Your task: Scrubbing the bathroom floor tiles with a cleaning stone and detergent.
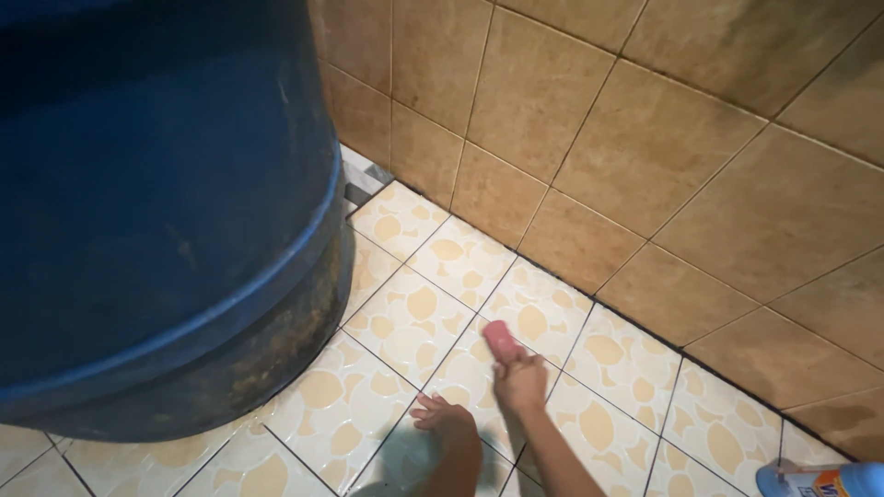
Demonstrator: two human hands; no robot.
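Your right hand (520, 379) sits low in view near six o'clock, fingers pinched around one small pink pad (500, 337) pressed to the floor tiles (405, 322). At seven o'clock your left hand (445, 416) rests flat on the floor with fingers spread, holding nothing. Cream tiles with yellow leaf shapes meet a brown tiled wall (645, 138). One blue barrel (157, 202) fills nine o'clock; one bottle (815, 480), blue with an orange label, lies at four o'clock.

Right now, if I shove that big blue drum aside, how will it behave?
The blue drum looks bulky and rigid, likely heavy if filled; contents unseen. Its broad grimy base sits flat on the tiled floor, so it would probably scrape rather than tip.
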